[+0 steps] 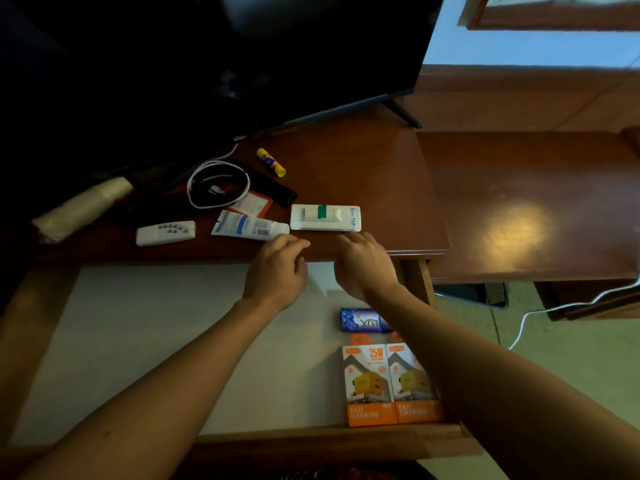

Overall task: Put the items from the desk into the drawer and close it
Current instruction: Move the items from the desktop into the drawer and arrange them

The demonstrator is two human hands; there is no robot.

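Both hands reach over the open drawer to the front edge of the bench, empty.

Left hand (277,268) has loose fingers beside the white tube (247,227); right hand (363,263) lies flat just short of the white box (325,218). Neither grips anything. Two charger boxes (391,384) and a blue soap packet (363,320) sit at the right side of the drawer (173,341). A remote (165,232), coiled cable (218,183) and glue stick (271,162) lie farther back on the bench (363,168).

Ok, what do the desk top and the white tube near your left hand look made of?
Desk top: seemingly glossy varnished wood or wood-look veneer, reddish-brown with a sheen. White tube: probably soft plastic with a smooth printed finish, flattened at its crimped end. The left hand hovers beside it.
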